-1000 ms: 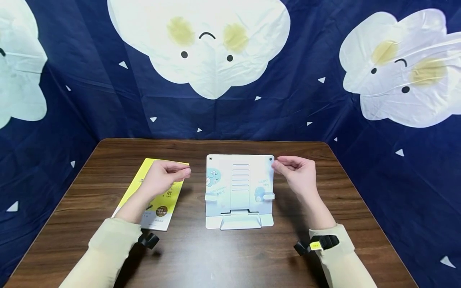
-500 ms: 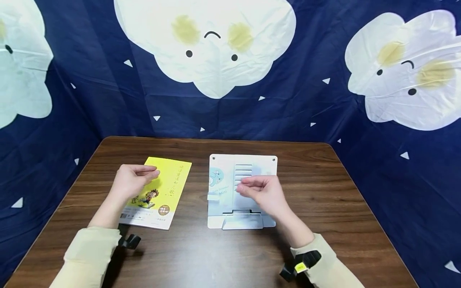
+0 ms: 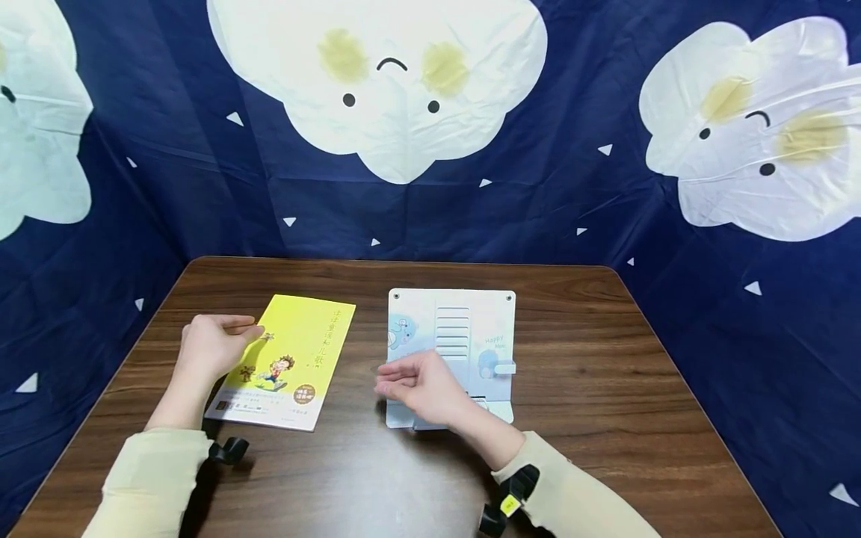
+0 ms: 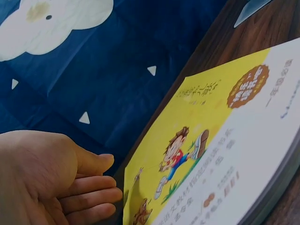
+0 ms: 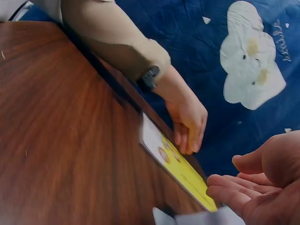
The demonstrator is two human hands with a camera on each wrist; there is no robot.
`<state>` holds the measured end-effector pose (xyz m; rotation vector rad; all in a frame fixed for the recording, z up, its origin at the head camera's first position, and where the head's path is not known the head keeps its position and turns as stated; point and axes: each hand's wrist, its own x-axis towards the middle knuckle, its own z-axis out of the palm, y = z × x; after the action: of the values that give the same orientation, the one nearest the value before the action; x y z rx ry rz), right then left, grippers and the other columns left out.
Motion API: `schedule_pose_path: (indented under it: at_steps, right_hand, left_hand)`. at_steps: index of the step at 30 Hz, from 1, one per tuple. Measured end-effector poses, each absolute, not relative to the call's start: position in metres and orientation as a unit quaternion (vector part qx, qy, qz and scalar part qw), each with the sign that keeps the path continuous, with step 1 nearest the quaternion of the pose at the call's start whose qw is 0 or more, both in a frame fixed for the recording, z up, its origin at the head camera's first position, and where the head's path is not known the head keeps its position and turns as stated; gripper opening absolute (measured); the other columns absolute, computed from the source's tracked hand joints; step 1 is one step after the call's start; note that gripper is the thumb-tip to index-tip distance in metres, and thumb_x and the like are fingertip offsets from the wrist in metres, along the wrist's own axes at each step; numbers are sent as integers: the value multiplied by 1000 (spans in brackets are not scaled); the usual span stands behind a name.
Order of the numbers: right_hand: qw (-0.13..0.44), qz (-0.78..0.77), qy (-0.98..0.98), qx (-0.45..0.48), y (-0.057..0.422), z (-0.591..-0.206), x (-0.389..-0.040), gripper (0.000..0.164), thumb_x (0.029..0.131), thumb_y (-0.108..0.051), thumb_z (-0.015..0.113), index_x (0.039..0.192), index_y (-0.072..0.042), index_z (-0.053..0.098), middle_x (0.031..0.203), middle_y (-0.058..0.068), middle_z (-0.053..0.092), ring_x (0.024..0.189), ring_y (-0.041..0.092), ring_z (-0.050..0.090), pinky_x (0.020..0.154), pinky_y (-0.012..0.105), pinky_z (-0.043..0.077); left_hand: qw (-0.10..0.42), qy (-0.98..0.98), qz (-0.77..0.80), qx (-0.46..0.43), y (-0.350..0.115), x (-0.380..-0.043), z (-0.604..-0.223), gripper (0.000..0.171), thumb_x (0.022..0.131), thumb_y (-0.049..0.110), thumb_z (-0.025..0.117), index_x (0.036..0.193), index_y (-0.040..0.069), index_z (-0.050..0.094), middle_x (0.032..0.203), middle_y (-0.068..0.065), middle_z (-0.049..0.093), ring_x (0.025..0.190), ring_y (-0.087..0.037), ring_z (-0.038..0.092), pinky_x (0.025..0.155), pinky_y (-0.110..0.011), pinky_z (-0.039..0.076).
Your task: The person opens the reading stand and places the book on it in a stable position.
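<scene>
A yellow and white paperback book [image 3: 303,325] with a cartoon child on its cover lies flat on the left of the table. My left hand [image 3: 214,347] is at its left edge, fingers loosely bent. In the left wrist view that hand [image 4: 61,183] holds nothing, its fingertips close to the book [image 4: 220,154]; contact cannot be told. A white and pale blue book stand [image 3: 494,317] with cartoon prints is right of the book. In front of its lower left part is my right hand [image 3: 424,385], holding nothing, fingers extended toward the book and hiding the left clip.
Both things rest on a dark wood-grain table [image 3: 592,359]. Behind it and at its sides hangs a navy cloth [image 3: 323,202] with white clouds and small triangles. A black wrist camera [image 3: 229,450] is strapped to each sleeve.
My left hand has moved left from above the book to its left edge. The right hand has swept left and down from the stand's right edge across its front. Book and stand stay put.
</scene>
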<state>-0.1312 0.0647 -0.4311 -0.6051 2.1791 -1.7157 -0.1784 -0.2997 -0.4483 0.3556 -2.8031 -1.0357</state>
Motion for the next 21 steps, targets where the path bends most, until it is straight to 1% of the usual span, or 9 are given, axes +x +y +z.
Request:
schedule_pose_path:
  at_steps: [2, 4, 7, 9, 12, 16, 18, 21]
  right_hand:
    - [171, -601, 754, -203, 54, -434, -130, 31, 96, -1, 76, 123, 14, 70, 105, 13, 79, 98, 29, 78, 83, 25, 61]
    - [188, -606, 749, -192, 43, -437, -130, 34, 96, 0, 76, 125, 16, 68, 105, 13, 79, 97, 23, 77, 85, 25, 60]
    - [210, -612, 742, -177, 29, -442, -129, 36, 96, 0, 75, 128, 16, 66, 109, 13, 78, 98, 15, 76, 87, 24, 59]
    - [222, -616, 737, -169, 20, -444, -128, 39, 97, -1, 75, 130, 16, 64, 112, 15, 77, 100, 14, 75, 89, 24, 59]
    - [235, -619, 733, -156, 8, -445, -128, 43, 97, -2, 74, 134, 17, 61, 117, 18, 76, 104, 15, 74, 91, 25, 58]
    - [237, -632, 727, -126, -5, -448, -129, 46, 95, 3, 74, 136, 18, 59, 119, 20, 74, 107, 18, 73, 94, 27, 57]
    - [236, -637, 725, -109, -11, -450, -130, 48, 93, 5, 74, 136, 19, 57, 120, 20, 73, 110, 20, 72, 96, 28, 57]
    - [230, -643, 725, -88, -16, -453, -131, 53, 90, 6, 75, 137, 20, 55, 123, 21, 72, 114, 23, 71, 99, 30, 56]
  left_hand:
    - [59, -929, -343, 126, -302, -178, -448, 46, 103, 33, 71, 128, -5, 73, 119, -30, 71, 130, -57, 37, 101, -68, 33]
    - [55, -929, -342, 129, -303, -177, -448, 47, 103, 33, 71, 129, -6, 72, 121, -31, 70, 130, -57, 37, 101, -68, 33]
    - [47, -930, -336, 137, -305, -176, -448, 47, 103, 32, 71, 131, -6, 70, 126, -32, 68, 129, -56, 36, 101, -69, 34]
    - [43, -931, -334, 142, -307, -176, -448, 46, 102, 31, 71, 131, -6, 70, 129, -33, 66, 130, -57, 36, 102, -69, 34]
    - [32, -930, -335, 151, -311, -176, -448, 46, 102, 30, 71, 133, -5, 70, 135, -34, 62, 132, -59, 34, 105, -71, 33]
    - [8, -928, -335, 160, -316, -178, -449, 48, 103, 30, 69, 135, -5, 68, 144, -36, 54, 136, -62, 31, 108, -73, 32]
    - [-2, -928, -333, 165, -317, -179, -450, 47, 103, 29, 68, 135, -6, 67, 146, -37, 52, 137, -62, 31, 108, -73, 31]
    - [-11, -929, -331, 168, -317, -182, -451, 44, 103, 26, 68, 133, -6, 69, 145, -36, 53, 137, -62, 32, 108, -73, 32]
